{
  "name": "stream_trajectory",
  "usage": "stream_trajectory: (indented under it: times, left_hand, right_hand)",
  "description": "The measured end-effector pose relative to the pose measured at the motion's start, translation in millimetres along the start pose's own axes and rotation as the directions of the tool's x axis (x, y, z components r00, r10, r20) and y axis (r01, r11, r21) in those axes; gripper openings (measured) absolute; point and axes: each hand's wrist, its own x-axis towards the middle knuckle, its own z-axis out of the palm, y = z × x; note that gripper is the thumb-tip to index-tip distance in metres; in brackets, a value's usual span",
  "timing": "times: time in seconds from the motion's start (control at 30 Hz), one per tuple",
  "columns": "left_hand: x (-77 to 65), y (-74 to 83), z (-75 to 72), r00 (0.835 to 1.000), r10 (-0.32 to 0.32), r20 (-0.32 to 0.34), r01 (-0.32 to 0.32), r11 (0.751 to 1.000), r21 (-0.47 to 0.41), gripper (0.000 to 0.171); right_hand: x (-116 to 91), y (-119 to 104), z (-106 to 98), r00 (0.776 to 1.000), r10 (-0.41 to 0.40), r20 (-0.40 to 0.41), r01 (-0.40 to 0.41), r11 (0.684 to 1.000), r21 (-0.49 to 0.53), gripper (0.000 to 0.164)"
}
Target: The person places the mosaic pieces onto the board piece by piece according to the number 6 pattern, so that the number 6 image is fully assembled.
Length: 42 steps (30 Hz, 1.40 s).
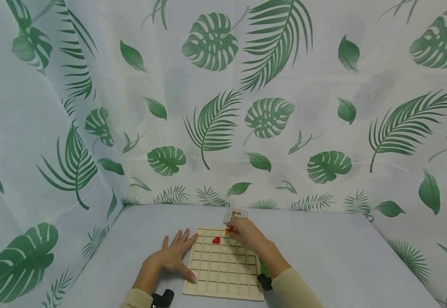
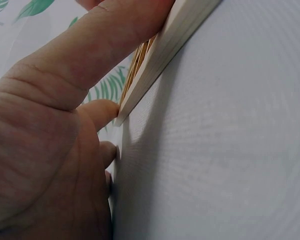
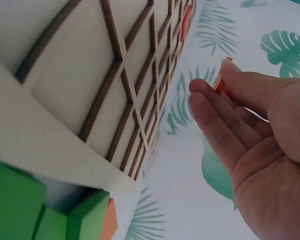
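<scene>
A square wooden grid board [image 1: 223,269] lies on the table, its cells divided by thin raised strips. My left hand [image 1: 171,256] spreads its fingers along the board's left side, thumb and index fingertip touching the edge. Over the board's far edge, my right hand [image 1: 248,234] pinches a small orange piece [image 3: 220,86] between thumb and fingers. One red piece [image 1: 216,240] with a curved side sits in a cell near the far left of the board. Just beyond the right hand is a small gridded card [image 1: 228,214] with coloured squares, partly hidden by that hand.
Green blocks [image 3: 15,205] and an orange block [image 3: 109,220] lie beside the board's right edge, mostly hidden by the right forearm in the head view. A leaf-printed cloth [image 1: 216,179] stands behind and at both sides of the pale table [image 1: 343,261].
</scene>
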Motion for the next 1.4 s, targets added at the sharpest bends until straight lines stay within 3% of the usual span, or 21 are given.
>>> stream_trajectory:
  times: [0.47,0.7,1.4]
  left_hand:
    - [0.4,-0.9,0.9,1.0,0.015,-0.013,-0.015,1.0,0.0,0.14]
    - [-0.1,-1.1,1.3,1.0,0.016,-0.007,-0.016,1.0,-0.006,0.14]
    - [-0.9,-1.0,1.7,1.0,0.008,-0.012,-0.008,1.0,-0.005,0.14]
  right_hand:
    - [7,-10,9,1.0,-0.01,0.018,0.011,0.998,-0.063,0.006]
    - [8,-6,14,0.998,-0.047,0.047,0.052,0.994,-0.101,0.009]
    - [12,-2,20,0.997,-0.032,0.075,0.036,0.998,-0.058,0.007]
